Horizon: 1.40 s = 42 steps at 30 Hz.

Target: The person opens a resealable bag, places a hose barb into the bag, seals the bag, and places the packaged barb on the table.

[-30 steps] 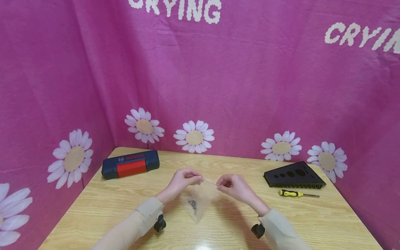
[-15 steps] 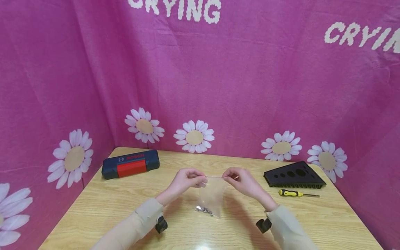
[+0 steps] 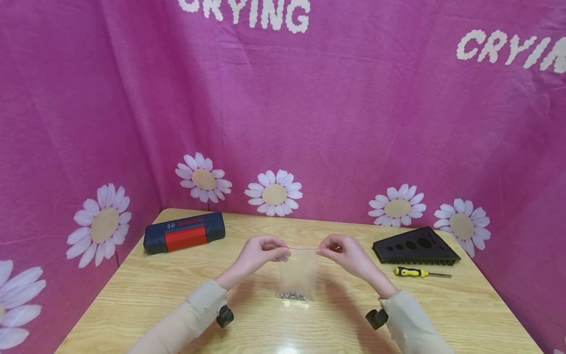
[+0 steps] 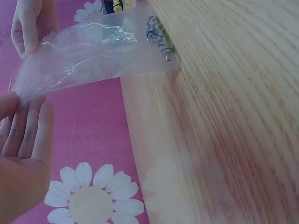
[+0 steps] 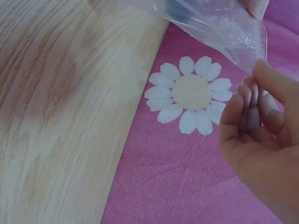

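A clear zip bag (image 3: 298,273) with a reddish line along its top edge hangs upright between the two hands. Small metal screws (image 3: 293,296) lie gathered along its bottom; the left wrist view shows these screws (image 4: 159,37) through the plastic. My left hand (image 3: 260,256) pinches the bag's top left corner between thumb and fingers. At the opposite top corner, my right hand (image 3: 347,255) pinches the edge, its other fingers curled in the right wrist view. The top edge is stretched nearly straight between them.
On the wooden table (image 3: 177,295), a dark blue and red Bosch case (image 3: 184,233) lies at the back left. A black holder with holes (image 3: 415,247) sits at the right, a yellow-black screwdriver (image 3: 421,272) in front of it. Pink flowered cloth (image 3: 336,123) hangs behind.
The bag has gone from tilted, with its screws in one corner, to hanging level with them spread along the bottom. My right hand has moved right and slightly up, drawing the top edge straight.
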{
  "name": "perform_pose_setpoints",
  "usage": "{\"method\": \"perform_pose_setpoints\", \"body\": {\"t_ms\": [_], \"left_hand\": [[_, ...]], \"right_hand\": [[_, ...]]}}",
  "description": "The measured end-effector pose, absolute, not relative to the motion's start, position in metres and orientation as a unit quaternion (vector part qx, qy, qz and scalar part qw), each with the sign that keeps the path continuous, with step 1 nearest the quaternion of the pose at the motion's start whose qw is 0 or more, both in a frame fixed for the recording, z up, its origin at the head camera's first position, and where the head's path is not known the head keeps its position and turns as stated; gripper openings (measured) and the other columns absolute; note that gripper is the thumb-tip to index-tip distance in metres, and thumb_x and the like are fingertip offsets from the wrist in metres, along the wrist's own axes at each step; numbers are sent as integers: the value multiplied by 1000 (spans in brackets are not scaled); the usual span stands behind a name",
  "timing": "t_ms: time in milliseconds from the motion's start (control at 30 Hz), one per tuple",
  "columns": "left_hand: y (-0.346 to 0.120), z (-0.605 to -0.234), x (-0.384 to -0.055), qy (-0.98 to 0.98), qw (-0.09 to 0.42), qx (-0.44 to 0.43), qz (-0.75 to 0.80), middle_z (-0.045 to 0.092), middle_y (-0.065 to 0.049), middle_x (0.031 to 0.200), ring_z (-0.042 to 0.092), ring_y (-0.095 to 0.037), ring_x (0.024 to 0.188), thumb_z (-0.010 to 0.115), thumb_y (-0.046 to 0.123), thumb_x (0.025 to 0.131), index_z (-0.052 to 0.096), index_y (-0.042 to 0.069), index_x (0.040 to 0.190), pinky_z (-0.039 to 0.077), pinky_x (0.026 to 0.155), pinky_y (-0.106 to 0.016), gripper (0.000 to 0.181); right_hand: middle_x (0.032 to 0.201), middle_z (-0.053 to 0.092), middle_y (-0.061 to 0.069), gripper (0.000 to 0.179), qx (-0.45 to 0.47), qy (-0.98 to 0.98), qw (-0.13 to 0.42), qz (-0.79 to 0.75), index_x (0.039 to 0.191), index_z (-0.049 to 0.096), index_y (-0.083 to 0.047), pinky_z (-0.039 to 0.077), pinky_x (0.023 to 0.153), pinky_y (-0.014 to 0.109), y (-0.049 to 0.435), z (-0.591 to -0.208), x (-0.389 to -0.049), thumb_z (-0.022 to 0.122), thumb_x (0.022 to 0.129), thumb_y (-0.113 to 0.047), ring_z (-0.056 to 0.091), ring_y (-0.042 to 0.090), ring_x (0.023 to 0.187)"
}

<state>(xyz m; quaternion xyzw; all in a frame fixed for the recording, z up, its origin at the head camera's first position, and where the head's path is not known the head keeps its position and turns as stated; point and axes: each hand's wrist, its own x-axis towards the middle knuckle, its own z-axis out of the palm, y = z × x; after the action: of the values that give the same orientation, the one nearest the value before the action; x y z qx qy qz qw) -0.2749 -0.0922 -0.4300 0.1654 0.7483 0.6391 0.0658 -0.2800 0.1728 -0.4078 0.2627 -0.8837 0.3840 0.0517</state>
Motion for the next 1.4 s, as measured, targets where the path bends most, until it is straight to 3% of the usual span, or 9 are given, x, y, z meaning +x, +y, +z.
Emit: {"method": "perform_pose_setpoints", "body": {"t_ms": [467, 633, 900, 1200, 1400], "left_hand": [[-93, -428, -273, 753, 59, 169, 633, 77, -16, 96, 75, -14, 84, 74, 19, 88, 72, 1, 104, 60, 82, -32, 24], [-94, -430, -273, 751, 60, 165, 637, 77, -16, 97, 75, -15, 85, 74, 19, 88, 72, 0, 105, 60, 82, -32, 25], [-93, -430, -272, 749, 57, 178, 636, 77, -17, 97, 75, -14, 85, 74, 19, 89, 72, 0, 105, 60, 83, -32, 25], [-91, -429, -271, 747, 55, 189, 635, 76, -19, 97, 74, -11, 83, 73, 18, 89, 71, -3, 105, 60, 83, -31, 26], [-90, -429, -270, 751, 57, 186, 631, 76, -19, 98, 75, -14, 85, 74, 17, 88, 72, -1, 105, 60, 83, -32, 24]], "right_hand": [[81, 67, 1, 5, 311, -866, 97, 379, 89, 68, -8, 50, 65, 19, 171, -415, -275, 68, 93, -11, 51, -2, 70], [82, 67, 3, 5, 308, -850, 89, 418, 92, 67, -7, 56, 69, 21, 165, -418, -274, 71, 91, -11, 57, -1, 74], [84, 70, 4, 5, 317, -841, 109, 424, 89, 71, -7, 51, 62, 19, 160, -422, -274, 70, 91, -11, 53, -3, 69], [86, 70, 3, 8, 309, -843, 83, 432, 94, 73, -9, 50, 66, 19, 155, -422, -275, 72, 90, -16, 54, -1, 74], [84, 70, 3, 3, 331, -834, 97, 432, 89, 72, -8, 49, 70, 19, 152, -423, -275, 70, 90, -9, 55, 1, 75]]}}
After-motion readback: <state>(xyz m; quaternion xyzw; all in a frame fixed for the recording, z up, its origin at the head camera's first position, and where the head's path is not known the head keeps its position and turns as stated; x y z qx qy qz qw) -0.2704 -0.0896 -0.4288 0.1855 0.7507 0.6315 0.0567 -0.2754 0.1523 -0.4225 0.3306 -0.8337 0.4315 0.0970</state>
